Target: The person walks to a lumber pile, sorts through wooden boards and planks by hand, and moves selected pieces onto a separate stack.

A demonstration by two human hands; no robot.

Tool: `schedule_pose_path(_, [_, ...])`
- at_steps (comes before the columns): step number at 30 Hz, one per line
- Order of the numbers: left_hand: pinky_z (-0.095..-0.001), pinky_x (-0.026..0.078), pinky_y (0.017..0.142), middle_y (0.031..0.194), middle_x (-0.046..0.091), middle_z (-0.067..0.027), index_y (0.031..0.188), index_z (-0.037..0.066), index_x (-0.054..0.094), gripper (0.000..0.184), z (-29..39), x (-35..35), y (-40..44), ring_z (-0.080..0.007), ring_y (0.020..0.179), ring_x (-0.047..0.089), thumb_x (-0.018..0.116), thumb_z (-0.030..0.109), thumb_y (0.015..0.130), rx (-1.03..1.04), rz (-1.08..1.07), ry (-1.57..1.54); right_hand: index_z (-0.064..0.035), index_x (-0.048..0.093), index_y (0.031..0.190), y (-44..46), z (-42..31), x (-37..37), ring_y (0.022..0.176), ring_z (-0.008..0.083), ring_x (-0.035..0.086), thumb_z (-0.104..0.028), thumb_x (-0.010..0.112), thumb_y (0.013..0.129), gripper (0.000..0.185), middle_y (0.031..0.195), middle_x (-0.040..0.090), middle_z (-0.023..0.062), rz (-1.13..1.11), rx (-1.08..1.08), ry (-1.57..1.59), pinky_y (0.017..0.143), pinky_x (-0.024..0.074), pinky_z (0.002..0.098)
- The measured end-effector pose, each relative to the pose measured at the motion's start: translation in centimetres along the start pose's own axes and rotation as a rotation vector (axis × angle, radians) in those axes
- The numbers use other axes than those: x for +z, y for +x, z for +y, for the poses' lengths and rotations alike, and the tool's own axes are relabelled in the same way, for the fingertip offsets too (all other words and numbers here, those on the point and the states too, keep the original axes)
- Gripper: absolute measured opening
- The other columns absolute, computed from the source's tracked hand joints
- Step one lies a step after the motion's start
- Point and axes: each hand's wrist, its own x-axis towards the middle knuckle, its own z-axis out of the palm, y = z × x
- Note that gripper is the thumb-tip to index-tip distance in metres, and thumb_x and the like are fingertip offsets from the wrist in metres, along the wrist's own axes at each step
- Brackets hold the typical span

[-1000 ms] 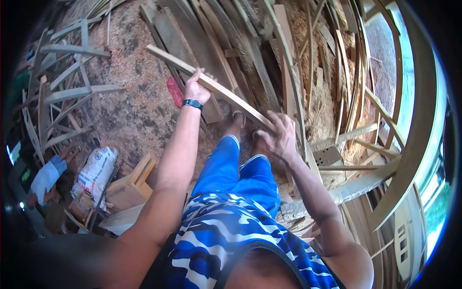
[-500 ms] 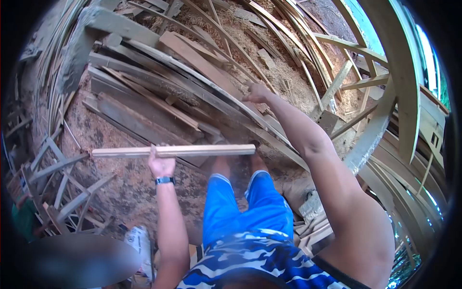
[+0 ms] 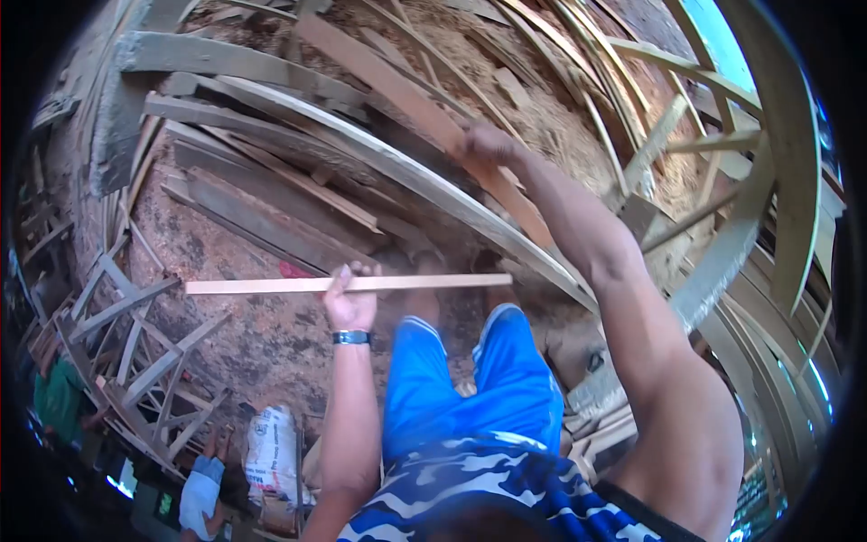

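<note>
My left hand (image 3: 352, 303) is closed around a narrow, pale wooden strip (image 3: 433, 283), which lies almost level across the view in front of my legs. A dark watch (image 3: 352, 337) is on that wrist. Farther out, my right arm reaches forward, and my right hand (image 3: 490, 144) grips the edge of a long reddish-brown plank (image 3: 388, 81). Some of those fingers are hidden or blurred. The plank slants over a pale, long board (image 3: 433, 194) and other stacked timber.
Stacked boards (image 3: 262, 208) lie ahead of my feet, with sawdust (image 3: 569, 135) beyond. A wooden frame (image 3: 135, 334) stands at left, near a white sack (image 3: 271, 452). A person in green (image 3: 59, 397) and another in light blue (image 3: 200, 492) are at lower left. Curved beams (image 3: 777, 181) rise at right.
My right hand has taken hold of the reddish-brown plank, which now shows farther along and shifted. The strip in my left hand has moved slightly right and turned to show a thinner side.
</note>
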Motion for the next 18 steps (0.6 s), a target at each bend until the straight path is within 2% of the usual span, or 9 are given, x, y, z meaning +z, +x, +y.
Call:
schedule_pose_path(1, [-0.0527,0.039,0.103,0.09,0.061,-0.0085,0.09,0.007,0.06,0.011,0.1,0.3,0.2,-0.0246,0.089,0.058,0.066,0.01,0.081,0.002,-0.038,0.021,-0.0001,0.058,0.101,0.3,0.4,-2.2,0.074,0.0212,0.063,-0.01,0.06,0.074,0.029,0.082,0.064,0.0139,-0.064,0.022,0.092,0.067,0.0507,0.0321])
schedule_pose_path(2, [-0.0517,0.039,0.103,0.09,0.061,-0.008,0.093,0.007,0.061,0.014,0.3,0.3,0.1,-0.0242,0.09,0.057,0.066,0.01,0.08,0.002,-0.077,0.044,0.0003,0.056,0.098,-0.2,-1.0,-3.7,0.067,0.0207,0.062,-0.018,0.061,0.081,0.025,0.079,0.063,0.0121,-0.123,0.052,0.201,0.064,0.0513,0.0323])
schedule_pose_path(4, [-0.05,0.039,0.103,0.092,0.06,-0.0064,0.099,0.007,0.063,0.019,0.5,0.5,0.0,-0.0233,0.091,0.057,0.067,0.011,0.081,0.003,-0.141,0.048,0.0009,0.056,0.101,-3.5,-6.7,-4.1,0.066,0.0211,0.062,-0.027,0.063,0.087,0.032,0.077,0.062,0.0114,-0.064,0.227,0.228,0.062,0.0513,0.0333])
schedule_pose_path(7, [-0.049,0.039,0.103,0.093,0.059,-0.006,0.105,0.007,0.063,0.024,0.7,0.7,-0.2,-0.0232,0.089,0.056,0.066,0.012,0.081,0.014,-0.159,0.025,0.0005,0.057,0.102,-4.7,-8.3,-6.7,0.064,0.0209,0.062,-0.038,0.062,0.09,0.041,0.075,0.062,0.011,-0.209,0.242,0.295,0.059,0.0516,0.0327])
schedule_pose_path(8, [-0.049,0.039,0.103,0.093,0.059,-0.0061,0.105,0.007,0.062,0.025,0.9,0.4,-0.4,-0.0233,0.09,0.056,0.066,0.012,0.081,0.021,-0.183,0.017,0.0012,0.058,0.101,-6.1,-9.1,-6.6,0.064,0.0217,0.062,-0.041,0.06,0.089,0.044,0.074,0.062,0.0118,-0.135,0.257,0.288,0.058,0.0517,0.0325])
schedule_pose_path(9, [-0.0495,0.039,0.103,0.093,0.059,-0.0065,0.106,0.007,0.062,0.025,0.9,0.2,-0.6,-0.0234,0.09,0.055,0.066,0.011,0.081,0.035,-0.155,0.002,0.0028,0.058,0.102,-7.7,-10.2,-6.3,0.064,0.023,0.062,-0.043,0.06,0.087,0.048,0.072,0.062,0.014,-0.242,0.171,0.28,0.056,0.0513,0.0328])
schedule_pose_path(11, [-0.0502,0.04,0.102,0.091,0.059,-0.0066,0.106,0.007,0.062,0.026,1.1,0.2,-1.3,-0.0239,0.09,0.056,0.066,0.011,0.081,0.049,-0.113,-0.027,0.0046,0.056,0.107,-9.3,-10.3,-6.0,0.068,0.0255,0.062,-0.041,0.058,0.088,0.049,0.074,0.061,0.0161,-0.438,0.063,0.328,0.061,0.0524,0.035])
schedule_pose_path(14, [-0.051,0.042,0.1,0.091,0.061,-0.0064,0.107,0.008,0.062,0.028,1.7,-1.1,-2.2,-0.0252,0.089,0.057,0.066,0.012,0.08,0.058,-0.091,-0.072,0.0071,0.049,0.12,-12.4,-9.1,-4.7,0.073,0.03,0.065,-0.041,0.069,0.078,0.067,0.083,0.062,0.0209,-0.555,0.258,0.525,0.068,0.057,0.0433])
schedule_pose_path(18, [-0.0502,0.042,0.1,0.09,0.06,-0.007,0.106,0.008,0.063,0.03,2.6,-3.7,-2.8,-0.0256,0.089,0.056,0.067,0.013,0.077,0.101,-0.048,-0.123,0.0079,0.042,0.131,-15.4,-7.4,-1.1,0.084,0.035,0.068,-0.024,0.08,0.068,0.08,0.099,0.063,0.025,-0.654,0.446,0.549,0.074,0.059,0.047])
